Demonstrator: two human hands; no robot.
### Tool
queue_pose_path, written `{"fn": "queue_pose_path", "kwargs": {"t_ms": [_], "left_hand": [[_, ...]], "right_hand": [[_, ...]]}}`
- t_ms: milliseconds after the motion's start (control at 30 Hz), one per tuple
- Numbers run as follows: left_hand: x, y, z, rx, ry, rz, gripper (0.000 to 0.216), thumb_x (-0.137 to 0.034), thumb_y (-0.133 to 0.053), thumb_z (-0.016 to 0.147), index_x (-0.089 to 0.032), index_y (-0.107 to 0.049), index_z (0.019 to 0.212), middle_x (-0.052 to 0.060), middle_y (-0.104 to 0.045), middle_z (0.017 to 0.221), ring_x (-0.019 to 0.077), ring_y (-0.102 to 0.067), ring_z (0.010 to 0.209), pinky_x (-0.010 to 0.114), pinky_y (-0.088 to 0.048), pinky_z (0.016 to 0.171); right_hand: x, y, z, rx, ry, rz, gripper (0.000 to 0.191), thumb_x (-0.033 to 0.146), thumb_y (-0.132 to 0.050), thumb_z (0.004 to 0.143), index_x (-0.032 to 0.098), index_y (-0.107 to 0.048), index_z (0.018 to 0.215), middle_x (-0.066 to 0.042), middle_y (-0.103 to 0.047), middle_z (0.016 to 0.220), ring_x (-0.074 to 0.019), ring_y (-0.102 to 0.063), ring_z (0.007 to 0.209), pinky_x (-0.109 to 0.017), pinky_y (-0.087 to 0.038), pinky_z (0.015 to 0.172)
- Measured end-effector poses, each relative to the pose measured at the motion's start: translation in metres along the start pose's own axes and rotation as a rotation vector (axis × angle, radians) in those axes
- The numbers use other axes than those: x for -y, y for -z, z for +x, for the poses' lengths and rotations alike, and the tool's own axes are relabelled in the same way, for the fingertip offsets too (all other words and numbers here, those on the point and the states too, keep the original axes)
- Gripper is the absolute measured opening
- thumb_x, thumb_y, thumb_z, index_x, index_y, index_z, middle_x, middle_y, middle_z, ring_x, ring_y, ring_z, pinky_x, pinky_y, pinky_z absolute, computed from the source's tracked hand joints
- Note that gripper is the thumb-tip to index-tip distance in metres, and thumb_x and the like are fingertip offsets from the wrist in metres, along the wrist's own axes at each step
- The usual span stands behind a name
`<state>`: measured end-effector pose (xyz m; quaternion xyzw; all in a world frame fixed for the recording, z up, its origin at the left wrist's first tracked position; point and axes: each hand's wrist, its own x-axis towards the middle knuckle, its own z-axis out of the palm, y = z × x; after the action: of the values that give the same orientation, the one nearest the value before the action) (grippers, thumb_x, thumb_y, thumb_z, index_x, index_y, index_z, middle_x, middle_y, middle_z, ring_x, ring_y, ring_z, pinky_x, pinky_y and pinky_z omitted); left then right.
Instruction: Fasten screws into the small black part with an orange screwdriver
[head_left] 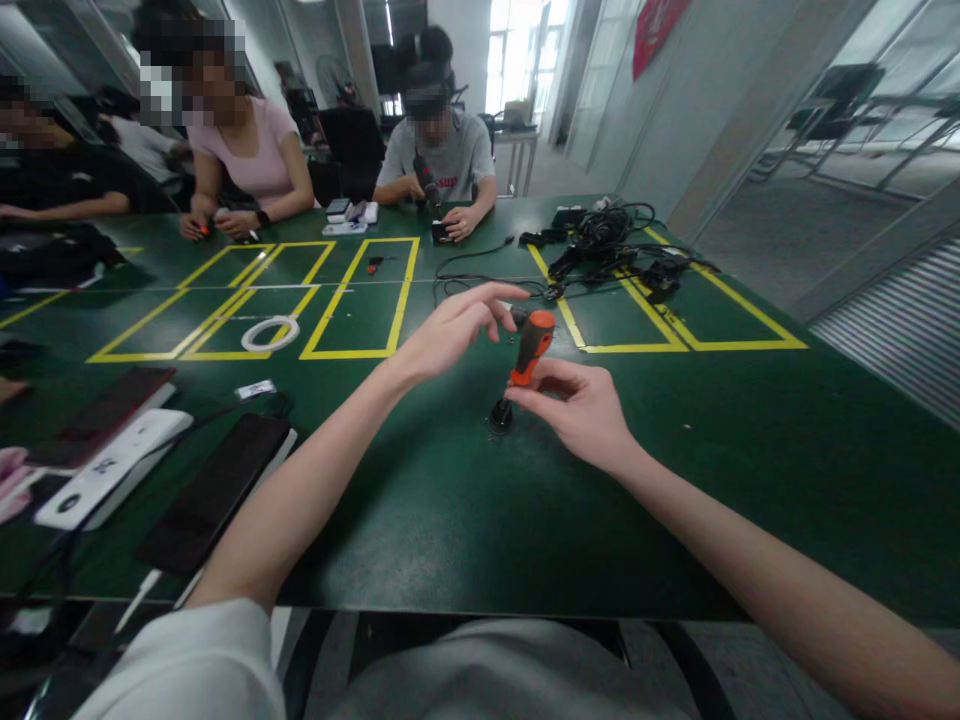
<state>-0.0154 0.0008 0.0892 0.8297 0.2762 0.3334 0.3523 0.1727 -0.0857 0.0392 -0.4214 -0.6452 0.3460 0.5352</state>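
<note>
One stubby orange-black screwdriver (529, 350) pinched upright by right hand (581, 405) on round black part (500, 415); left hand (454, 330) open, fingers curved.

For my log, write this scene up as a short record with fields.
left hand: open, fingers by the top of the screwdriver; whether they touch it is unclear
right hand: pinches the screwdriver low on its orange handle
screwdriver: near upright, tip down on a small black part
table: green, yellow tape lines
left side: phone, white ring
far right: cables
far side: people seated
</note>
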Motion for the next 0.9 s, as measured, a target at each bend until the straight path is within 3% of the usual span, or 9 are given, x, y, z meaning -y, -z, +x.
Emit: {"fn": "queue_pose_path", "kwargs": {"t_ms": [133,267,433,600,700,900], "left_hand": [[0.042,-0.02,-0.024,0.213,0.152,-0.121,0.058,-0.01,-0.055,0.069,-0.015,-0.072,0.124,0.007,-0.075,0.119,0.0203,-0.066,0.104,0.031,-0.05,0.088],[0.052,-0.034,-0.052,0.368,0.226,-0.172,0.056,-0.014,-0.066,0.07,-0.016,-0.073,0.126,0.007,-0.076,0.121,0.0206,-0.065,0.1,0.03,-0.047,0.084],[0.048,-0.038,-0.059,0.33,0.253,-0.176,0.038,-0.035,-0.076,0.083,-0.014,-0.077,0.115,0.006,-0.078,0.11,0.0176,-0.064,0.091,0.028,-0.043,0.078],[0.047,-0.039,-0.058,0.301,0.221,-0.178,0.03,-0.033,-0.079,0.082,-0.014,-0.079,0.104,0.005,-0.075,0.11,0.0148,-0.059,0.09,0.026,-0.041,0.078],[0.048,-0.042,-0.06,0.29,0.258,-0.195,0.032,-0.035,-0.079,0.081,-0.013,-0.079,0.105,0.003,-0.074,0.1,0.014,-0.057,0.085,0.026,-0.041,0.078],[0.05,-0.051,-0.064,0.213,0.282,-0.256,0.035,-0.036,-0.084,0.075,-0.013,-0.078,0.101,0.002,-0.071,0.09,0.0156,-0.059,0.086,0.027,-0.043,0.08]], "right_hand": [[-0.003,0.0,-0.003,-0.001,-0.017,0.061,0.029,0.043,-0.089,0.074,0.018,-0.077,0.084,-0.003,-0.075,0.072,-0.0167,-0.067,0.062,-0.032,-0.059,0.064],[-0.002,-0.001,-0.006,0.0,-0.046,0.133,0.034,0.043,-0.092,0.073,0.019,-0.074,0.09,-0.001,-0.075,0.073,-0.0169,-0.069,0.06,-0.031,-0.06,0.059],[-0.004,-0.004,-0.009,0.01,-0.074,0.214,0.035,0.044,-0.091,0.074,0.02,-0.071,0.091,-0.002,-0.077,0.075,-0.0167,-0.071,0.058,-0.032,-0.063,0.06],[-0.007,-0.006,-0.013,0.039,-0.106,0.295,0.036,0.047,-0.085,0.081,0.019,-0.068,0.096,-0.004,-0.077,0.079,-0.016,-0.071,0.057,-0.033,-0.065,0.062],[-0.007,-0.007,-0.016,0.053,-0.106,0.315,0.036,0.048,-0.082,0.085,0.019,-0.066,0.099,-0.004,-0.077,0.082,-0.0156,-0.072,0.06,-0.033,-0.065,0.066],[-0.004,-0.009,-0.019,0.059,-0.129,0.284,0.036,0.046,-0.089,0.076,0.02,-0.067,0.088,-0.002,-0.075,0.071,-0.0158,-0.07,0.058,-0.03,-0.062,0.06]]}}
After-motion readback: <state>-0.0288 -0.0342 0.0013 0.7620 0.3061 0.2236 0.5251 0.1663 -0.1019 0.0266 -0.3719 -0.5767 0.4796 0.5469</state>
